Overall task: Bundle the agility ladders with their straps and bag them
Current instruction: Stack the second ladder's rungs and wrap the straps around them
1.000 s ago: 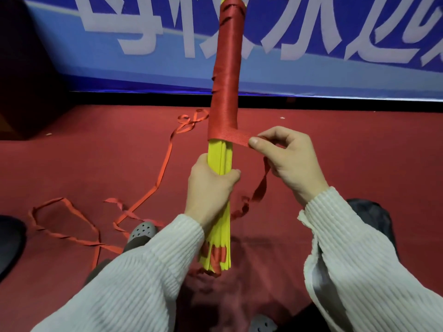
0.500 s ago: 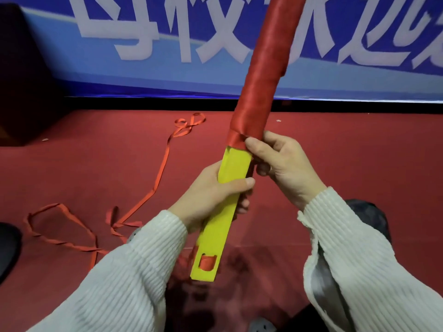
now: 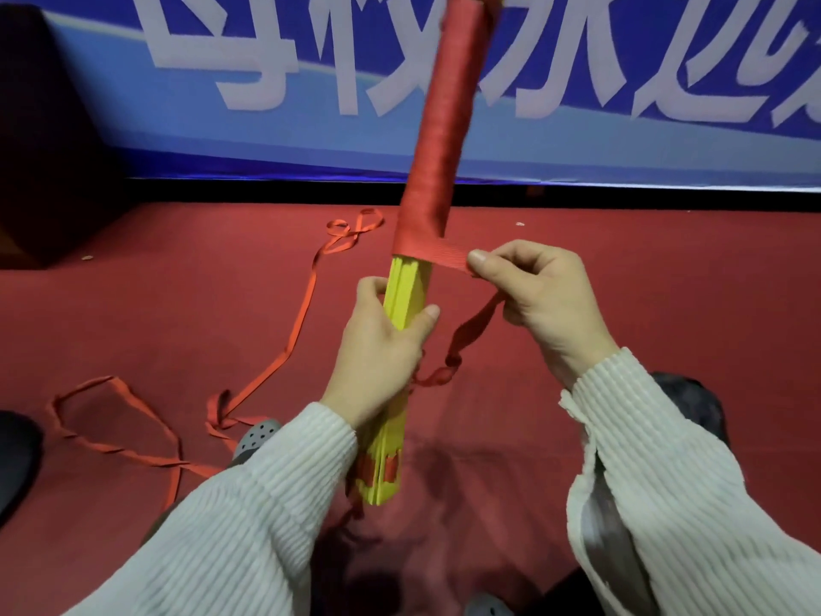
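Note:
A stack of yellow ladder rungs (image 3: 406, 290) stands nearly upright in front of me, leaning right at the top. Red strap (image 3: 444, 126) covers its upper part in tight turns. My left hand (image 3: 382, 344) grips the bare yellow part just below the wrapping. My right hand (image 3: 537, 295) pinches the strap's flat run (image 3: 444, 255) and holds it taut to the right of the stack. Below that hand the strap (image 3: 466, 340) hangs down slack and twisted. More loose strap (image 3: 284, 349) trails over the floor on the left. No bag is in view.
I am over a red carpet (image 3: 666, 269). A blue banner (image 3: 622, 140) with large white characters stands behind it. A grey perforated shoe (image 3: 255, 437) shows near my left sleeve. A dark round object (image 3: 13, 464) sits at the left edge.
The stack has turned edge-on to me again. My right hand has come off the stack's side and drawn the strap out to the right, one more turn laid on.

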A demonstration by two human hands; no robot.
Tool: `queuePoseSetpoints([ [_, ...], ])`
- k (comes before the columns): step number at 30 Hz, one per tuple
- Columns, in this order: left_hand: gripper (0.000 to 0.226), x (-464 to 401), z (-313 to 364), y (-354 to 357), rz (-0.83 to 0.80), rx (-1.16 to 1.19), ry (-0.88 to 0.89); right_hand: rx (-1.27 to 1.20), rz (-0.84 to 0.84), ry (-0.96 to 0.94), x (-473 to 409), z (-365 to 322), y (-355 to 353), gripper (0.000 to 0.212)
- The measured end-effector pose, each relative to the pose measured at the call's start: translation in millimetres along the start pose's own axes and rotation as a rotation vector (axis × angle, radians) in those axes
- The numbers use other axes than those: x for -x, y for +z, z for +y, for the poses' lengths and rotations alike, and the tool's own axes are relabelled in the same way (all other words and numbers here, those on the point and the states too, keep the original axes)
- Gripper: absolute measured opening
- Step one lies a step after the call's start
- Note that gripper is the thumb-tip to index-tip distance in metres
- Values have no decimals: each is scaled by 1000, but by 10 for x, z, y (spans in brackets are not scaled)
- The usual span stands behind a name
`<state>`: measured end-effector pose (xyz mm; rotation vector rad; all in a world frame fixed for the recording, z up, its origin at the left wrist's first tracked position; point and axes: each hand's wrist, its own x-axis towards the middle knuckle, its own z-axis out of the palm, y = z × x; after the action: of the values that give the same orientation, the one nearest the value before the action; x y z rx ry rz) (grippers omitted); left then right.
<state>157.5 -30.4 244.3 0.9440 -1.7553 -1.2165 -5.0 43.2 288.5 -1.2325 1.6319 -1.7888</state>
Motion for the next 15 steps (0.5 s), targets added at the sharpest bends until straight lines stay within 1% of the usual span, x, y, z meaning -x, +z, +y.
queuePoseSetpoints([
  [3,29,55,85,24,-82,271,-55,-14,33,-18,-12,52,-28,16],
  [6,27,115,164,27,-301,498,-98,-90,26,-4,-41,71,-30,19],
  [7,30,126,183,10,-377,555,-110,-151,0,16,-47,75,-41,19],
  [8,34,130,188,-11,-447,598,-125,-215,-48,35,-53,84,-66,13],
  [9,40,135,183,-25,-515,632,-148,-307,-133,62,-41,81,-86,3],
  [12,70,170,166,-45,-719,731,-273,-588,-493,170,13,105,-112,32],
  [13,75,178,164,-46,-750,722,-296,-643,-551,182,40,91,-104,42],
  [14,75,177,163,-46,-740,678,-303,-654,-567,164,36,96,-105,51],
  [15,71,172,170,-46,-682,614,-300,-614,-532,142,26,93,-100,56],
])
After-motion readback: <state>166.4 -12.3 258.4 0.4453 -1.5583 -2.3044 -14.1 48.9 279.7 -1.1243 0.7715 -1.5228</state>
